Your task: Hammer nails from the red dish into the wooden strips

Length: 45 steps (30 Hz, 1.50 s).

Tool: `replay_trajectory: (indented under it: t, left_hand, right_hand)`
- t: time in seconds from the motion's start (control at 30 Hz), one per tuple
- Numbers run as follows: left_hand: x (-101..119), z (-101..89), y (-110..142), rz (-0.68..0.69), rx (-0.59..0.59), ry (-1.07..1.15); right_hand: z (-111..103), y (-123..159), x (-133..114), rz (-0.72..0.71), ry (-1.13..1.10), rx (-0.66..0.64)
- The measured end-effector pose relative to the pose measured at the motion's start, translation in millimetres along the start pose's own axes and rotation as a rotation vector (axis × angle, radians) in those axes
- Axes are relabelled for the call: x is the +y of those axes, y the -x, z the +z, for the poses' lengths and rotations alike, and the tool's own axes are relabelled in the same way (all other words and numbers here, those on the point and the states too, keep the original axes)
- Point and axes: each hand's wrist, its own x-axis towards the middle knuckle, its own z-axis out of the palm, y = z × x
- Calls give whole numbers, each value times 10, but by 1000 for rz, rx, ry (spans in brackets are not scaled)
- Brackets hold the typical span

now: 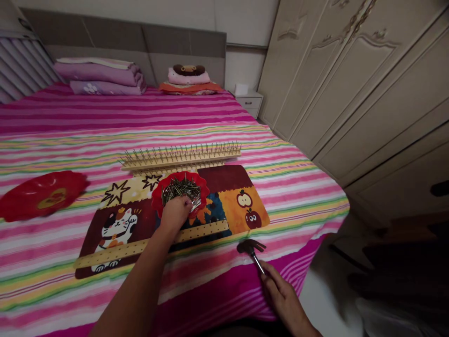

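My left hand reaches into a red scalloped bowl full of nails. Its fingers are closed at the nails, but what they pinch is hidden. Under my left forearm lies a wooden strip with a row of holes, across a patterned mat. My right hand grips the handle of a claw hammer, its dark head over the bed's front edge. Behind the bowl stand wooden strips with many nails sticking upright out of them.
A red oval dish lies at the left on the striped bedspread. Folded purple bedding and a smaller pink pile rest by the headboard. A wardrobe and a white nightstand stand on the right.
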Motion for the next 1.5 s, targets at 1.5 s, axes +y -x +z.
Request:
replay_trajectory:
  t: [1.5]
  left_hand:
    - [213,170,675,-250,-52,987]
  right_hand:
    - [1,9,-130,-53,50,-3]
